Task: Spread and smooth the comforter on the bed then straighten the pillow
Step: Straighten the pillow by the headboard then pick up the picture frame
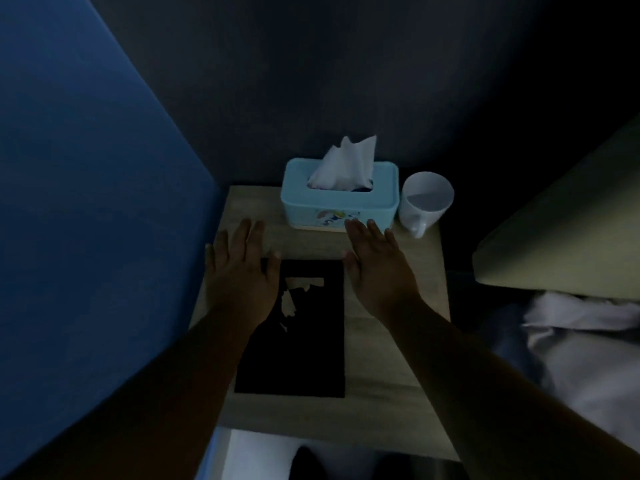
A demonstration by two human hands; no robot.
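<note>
The room is dim. My left hand (pixel 239 268) and my right hand (pixel 375 268) are held flat, palms down, fingers apart, over a small wooden bedside table (pixel 391 358). Neither holds anything. At the right edge, crumpled white bedding (pixel 581 341), which may be the comforter, lies on the bed. Above it runs a pale greenish padded headboard or mattress edge (pixel 561 244). No pillow is clearly visible.
On the table stand a light blue tissue box (pixel 339 202) with a white tissue sticking up and a white mug (pixel 424 202) to its right. A black rectangular item (pixel 304 341) lies between my forearms. A blue wall (pixel 86 202) is on the left.
</note>
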